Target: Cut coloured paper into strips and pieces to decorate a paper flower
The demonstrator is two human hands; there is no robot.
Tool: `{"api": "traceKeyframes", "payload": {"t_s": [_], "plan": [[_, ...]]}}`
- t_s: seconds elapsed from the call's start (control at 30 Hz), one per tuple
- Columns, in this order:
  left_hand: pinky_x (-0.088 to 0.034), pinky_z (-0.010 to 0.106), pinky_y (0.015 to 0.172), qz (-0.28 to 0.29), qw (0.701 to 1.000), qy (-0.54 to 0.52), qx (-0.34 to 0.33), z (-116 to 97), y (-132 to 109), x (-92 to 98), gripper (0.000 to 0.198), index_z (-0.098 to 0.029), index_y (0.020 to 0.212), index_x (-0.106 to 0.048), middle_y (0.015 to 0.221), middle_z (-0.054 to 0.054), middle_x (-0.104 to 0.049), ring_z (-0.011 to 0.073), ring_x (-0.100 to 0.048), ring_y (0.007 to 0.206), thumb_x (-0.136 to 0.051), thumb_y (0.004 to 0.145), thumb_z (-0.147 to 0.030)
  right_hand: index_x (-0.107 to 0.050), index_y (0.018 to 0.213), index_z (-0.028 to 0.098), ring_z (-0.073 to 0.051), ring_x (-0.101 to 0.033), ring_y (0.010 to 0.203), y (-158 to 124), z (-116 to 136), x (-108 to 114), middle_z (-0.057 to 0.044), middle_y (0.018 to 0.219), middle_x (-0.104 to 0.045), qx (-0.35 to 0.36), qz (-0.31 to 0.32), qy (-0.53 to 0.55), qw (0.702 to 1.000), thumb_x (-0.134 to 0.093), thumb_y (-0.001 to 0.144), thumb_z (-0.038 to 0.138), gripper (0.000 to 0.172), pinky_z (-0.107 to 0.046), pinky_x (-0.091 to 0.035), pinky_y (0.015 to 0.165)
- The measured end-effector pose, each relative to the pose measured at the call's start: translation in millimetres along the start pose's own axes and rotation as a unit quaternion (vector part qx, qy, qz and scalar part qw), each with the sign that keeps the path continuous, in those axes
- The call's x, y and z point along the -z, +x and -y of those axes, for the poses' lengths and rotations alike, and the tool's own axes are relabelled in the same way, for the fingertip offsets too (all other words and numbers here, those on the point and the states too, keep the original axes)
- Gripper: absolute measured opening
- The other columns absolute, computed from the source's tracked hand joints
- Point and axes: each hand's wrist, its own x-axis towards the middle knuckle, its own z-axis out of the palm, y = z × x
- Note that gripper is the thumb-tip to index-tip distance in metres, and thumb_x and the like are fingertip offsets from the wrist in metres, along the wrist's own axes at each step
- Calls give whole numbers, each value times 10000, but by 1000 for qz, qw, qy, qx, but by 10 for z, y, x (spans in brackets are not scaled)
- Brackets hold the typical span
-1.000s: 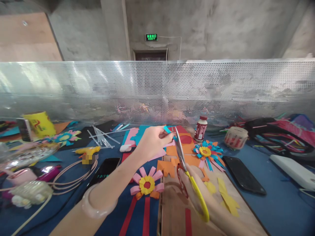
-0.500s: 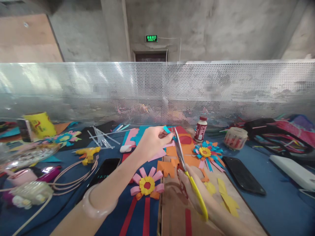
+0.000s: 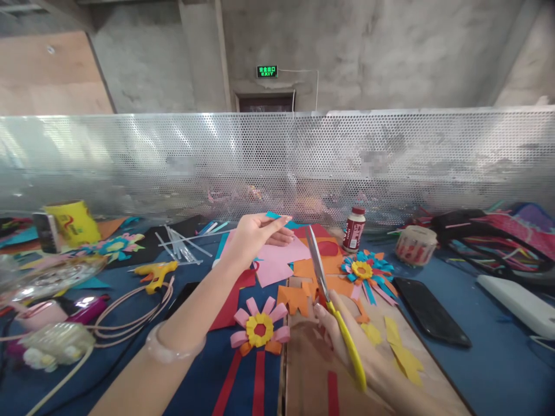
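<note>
My right hand grips yellow-handled scissors above a wooden board, the blades closed and pointing away from me. My left hand is raised over the coloured paper sheets and pinches a small blue paper piece between thumb and fingers. A pink and yellow paper flower with red strips lies under my left forearm. A blue and orange paper flower lies right of the scissors.
A glue bottle, a tape roll and a black phone lie to the right. A yellow glue gun, clear glue sticks and a yellow cup are left. A perforated metal screen bounds the far edge.
My left hand has pulled the blue piece up and to the left, away from the scissor blades. The scissors have stayed nearly where they were.
</note>
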Motion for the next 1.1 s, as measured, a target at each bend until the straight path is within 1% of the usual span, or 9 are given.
{"api": "traceKeyframes", "payload": {"t_s": [0.13, 0.27, 0.37, 0.47, 0.6, 0.77, 0.83, 0.93, 1.1], "plan": [[-537, 300, 725, 2, 997, -73, 15, 94, 50, -5, 239, -146, 855, -653, 807, 79, -710, 173, -677, 734, -652, 721, -344, -411, 699, 217, -77, -332, 408, 3, 149, 37, 83, 496, -372, -25, -29, -4, 999, -476, 815, 445, 264, -205, -291, 427], [-514, 315, 760, 18, 993, -113, 24, 168, 80, -11, 203, -140, 809, -627, 765, 77, -700, 170, -671, 739, -637, 736, -329, -371, 686, 228, -76, -351, 397, -4, 201, 38, 87, 479, -370, -56, -12, 51, 997, -470, 807, 461, 281, -189, -281, 397], [-506, 316, 731, 23, 993, -110, 16, 202, 92, -18, 196, -133, 804, -612, 716, 67, -681, 155, -654, 684, -622, 743, -320, -377, 703, 227, -70, -352, 407, -1, 183, 26, 87, 502, -385, -62, -7, 58, 996, -481, 800, 464, 277, -178, -275, 391], [-498, 301, 684, 23, 998, -66, -5, 210, 92, -15, 201, -140, 856, -600, 731, 56, -666, 142, -631, 664, -611, 746, -308, -385, 718, 224, -70, -361, 435, -4, 180, 36, 78, 553, -411, -61, -6, 55, 997, -474, 809, 446, 257, -178, -289, 408], [-490, 298, 595, 24, 998, 48, -32, 173, 77, 9, 294, -162, 976, -530, 752, 66, -671, 173, -635, 669, -609, 744, -325, -427, 737, 212, -87, -409, 515, -18, 166, 83, 55, 637, -453, -13, 11, 15, 1000, -472, 821, 448, 255, -203, -352, 491], [-480, 278, 521, 50, 989, 132, -50, 53, 15, 17, 177, -177, 806, -531, 674, 67, -688, 162, -632, 566, -597, 751, -332, -503, 920, 222, -163, -534, 686, -14, 70, 107, 15, 766, -543, 7, 54, 23, 998, -480, 805, 501, 303, -255, -409, 596], [-500, 281, 540, 61, 989, 128, -41, 1, -22, 3, 167, -177, 779, -557, 688, 75, -699, 177, -656, 609, -606, 745, -333, -519, 946, 228, -169, -544, 666, -16, 64, 110, 12, 770, -560, 4, 58, 20, 998, -488, 792, 521, 333, -269, -417, 601], [-534, 317, 651, 59, 995, 82, -14, -56, -78, -27, 171, -172, 760, -588, 768, 89, -710, 193, -677, 701, -646, 717, -327, -542, 964, 228, -164, -550, 637, -42, 130, 117, 10, 743, -571, 9, 52, 13, 999, -494, 794, 495, 321, -270, -432, 604], [-511, 377, 808, 78, 995, -29, 60, -138, -145, -49, 184, -156, 728, -578, 852, 93, -710, 202, -676, 796, -706, 676, -276, -585, 905, 228, -155, -546, 622, -81, 230, 105, -1, 746, -574, 2, 61, 92, 994, -496, 790, 483, 293, -244, -432, 554]]}}
